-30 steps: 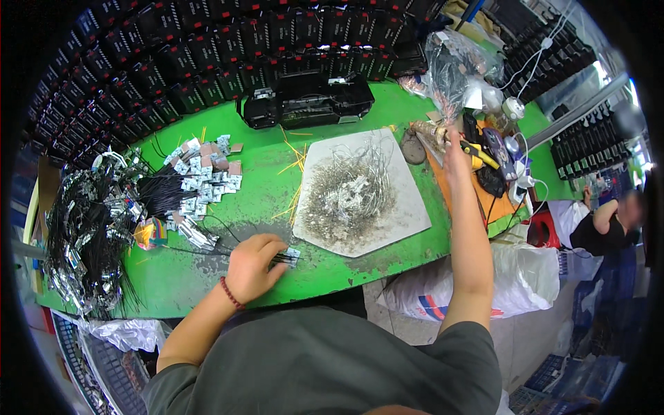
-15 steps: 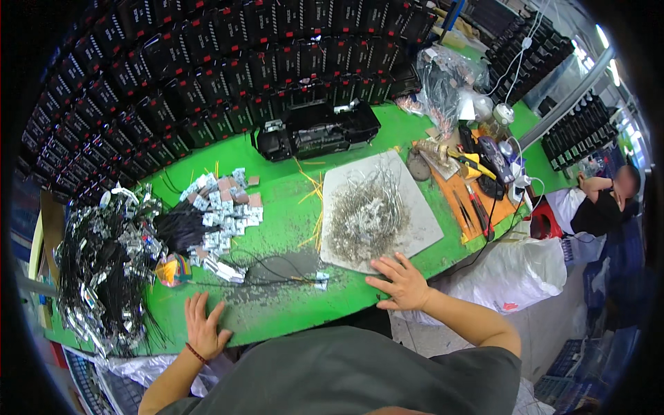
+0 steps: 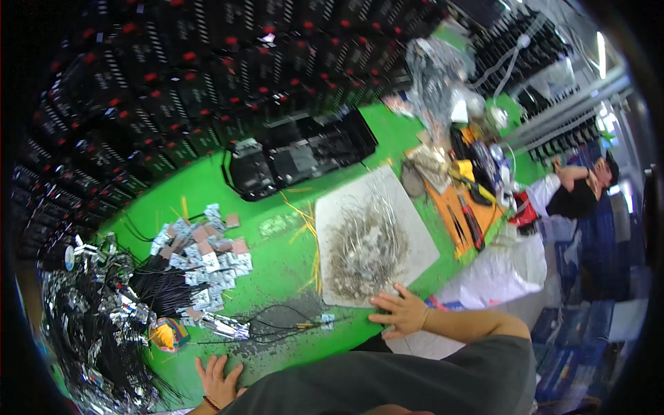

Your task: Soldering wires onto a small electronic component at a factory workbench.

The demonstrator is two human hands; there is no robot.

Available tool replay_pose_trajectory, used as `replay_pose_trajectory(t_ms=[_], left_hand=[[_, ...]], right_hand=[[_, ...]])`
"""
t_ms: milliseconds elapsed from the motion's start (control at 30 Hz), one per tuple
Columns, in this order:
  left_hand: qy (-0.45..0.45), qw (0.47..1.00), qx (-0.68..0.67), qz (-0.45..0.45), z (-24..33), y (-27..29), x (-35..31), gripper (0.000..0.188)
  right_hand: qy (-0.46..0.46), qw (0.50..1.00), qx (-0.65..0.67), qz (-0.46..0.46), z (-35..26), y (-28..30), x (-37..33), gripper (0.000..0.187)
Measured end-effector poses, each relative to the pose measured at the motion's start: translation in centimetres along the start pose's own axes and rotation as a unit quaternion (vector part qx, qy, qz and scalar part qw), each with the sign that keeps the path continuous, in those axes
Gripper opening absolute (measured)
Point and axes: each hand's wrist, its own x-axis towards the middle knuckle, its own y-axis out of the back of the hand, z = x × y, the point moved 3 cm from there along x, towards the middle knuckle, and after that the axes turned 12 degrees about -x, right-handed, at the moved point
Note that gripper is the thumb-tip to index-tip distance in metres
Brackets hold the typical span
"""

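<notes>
My left hand rests at the near edge of the green bench with its fingers spread and nothing in it. Also open and holding nothing, my right hand lies by the lower right edge of a pale board. Thin wire and grey residue cover the middle of that board. Between the hands lies a loop of black cable with a small pale-blue tag. A multicoloured roll sits beyond my left hand, beside a heap of black cables with shiny metal ends.
Stacked black cases line the back, with an open black housing before them. Cables with pale-blue tags are bunched at left. Pliers and other tools lie on an orange mat. Another person sits at far right.
The whole view has tilted and shifted, so the bench and its things sit lower in the picture. Both hands stay spread, the left now partly cut off behind my shirt.
</notes>
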Motion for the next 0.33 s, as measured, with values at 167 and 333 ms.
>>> replay_pose_trajectory(t_ms=[167,333], left_hand=[[-0.001,0.998,-0.018,-0.054,1.1,1.2,-0.2,0.055],[-0.015,0.998,0.065,-0.011,2.0,0.7,-0.7,0.06]], right_hand=[[-0.008,0.998,0.016,0.067,-0.4,-0.4,-0.2,0.072],[-0.038,0.984,-0.029,0.169,-1.0,-0.7,-0.3,0.079]])
